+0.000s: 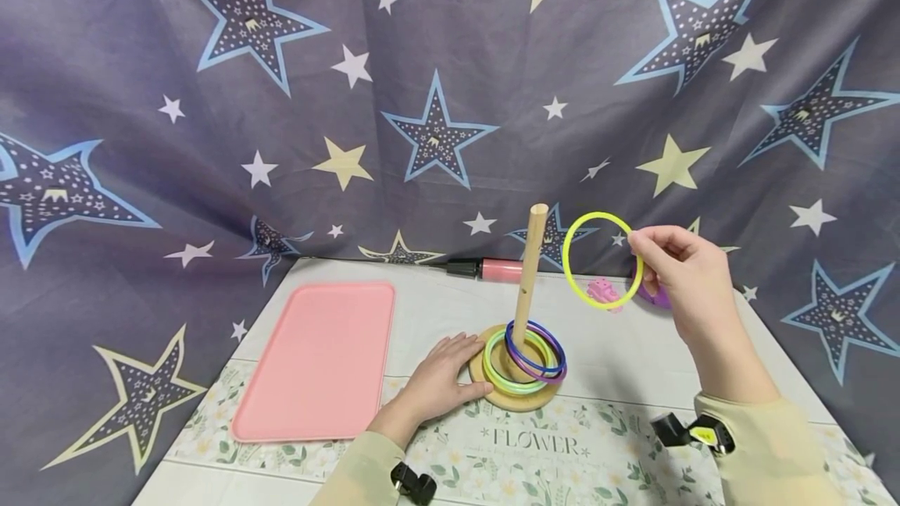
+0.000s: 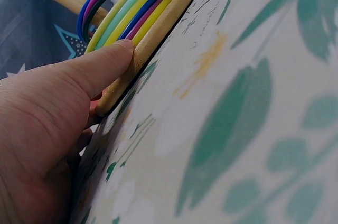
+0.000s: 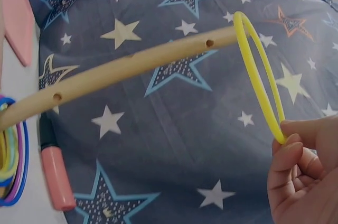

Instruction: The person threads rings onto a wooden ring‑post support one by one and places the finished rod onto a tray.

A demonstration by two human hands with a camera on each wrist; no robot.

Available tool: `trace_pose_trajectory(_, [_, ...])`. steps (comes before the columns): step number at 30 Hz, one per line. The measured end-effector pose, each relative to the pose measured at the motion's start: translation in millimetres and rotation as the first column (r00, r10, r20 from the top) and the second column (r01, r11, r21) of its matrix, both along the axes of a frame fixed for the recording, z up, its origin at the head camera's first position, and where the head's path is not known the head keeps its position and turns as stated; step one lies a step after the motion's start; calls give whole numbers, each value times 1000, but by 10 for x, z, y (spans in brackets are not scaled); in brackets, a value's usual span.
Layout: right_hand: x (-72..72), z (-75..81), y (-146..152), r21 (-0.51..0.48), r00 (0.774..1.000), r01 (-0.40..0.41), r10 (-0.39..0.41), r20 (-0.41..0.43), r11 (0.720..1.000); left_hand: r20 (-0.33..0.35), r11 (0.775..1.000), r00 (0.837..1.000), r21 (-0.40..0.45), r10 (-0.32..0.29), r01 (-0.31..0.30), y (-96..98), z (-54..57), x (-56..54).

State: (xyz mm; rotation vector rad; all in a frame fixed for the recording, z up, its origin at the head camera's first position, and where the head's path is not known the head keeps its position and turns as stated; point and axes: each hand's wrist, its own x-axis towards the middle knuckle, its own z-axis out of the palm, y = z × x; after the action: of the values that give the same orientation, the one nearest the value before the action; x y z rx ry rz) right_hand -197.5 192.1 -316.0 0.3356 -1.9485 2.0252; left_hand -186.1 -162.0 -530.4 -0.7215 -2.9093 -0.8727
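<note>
My right hand (image 1: 692, 276) pinches a yellow ring (image 1: 566, 257) between thumb and fingers, raised to the right of a wooden post (image 1: 529, 276). In the right wrist view, the yellow ring (image 3: 255, 76) appears close to the post's top end; I cannot tell whether they touch. The post rises from a round wooden base (image 1: 513, 403). My left hand (image 1: 439, 373) grips the base's left edge, its thumb (image 2: 113, 57) against the rim. Several coloured rings lie stacked round the post's foot, a light green ring (image 1: 490, 375) among them. A blue ring (image 1: 564, 358) leans tilted on top.
A pink tray (image 1: 316, 358) lies to the left. Along the back of the table lies a pink and black cylinder (image 1: 501, 270) with a thin dark rod. A small pink object (image 1: 603, 293) and a purple object (image 1: 655, 297) sit at the back right. A star-patterned cloth (image 1: 436, 225) hangs behind.
</note>
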Motion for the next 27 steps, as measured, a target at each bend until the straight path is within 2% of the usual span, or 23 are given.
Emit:
trace_pose_trajectory(13, [-54,188,-313,-17,999,-33,33,-42,999,-13,1000,1000,1,-4,4,-4,-16,-4])
trace_pose_trajectory(27, [-127,181,-578,-11,999,-35,34,-12,999,-4,1000,1000,7,-5,5,-10,-15,-1])
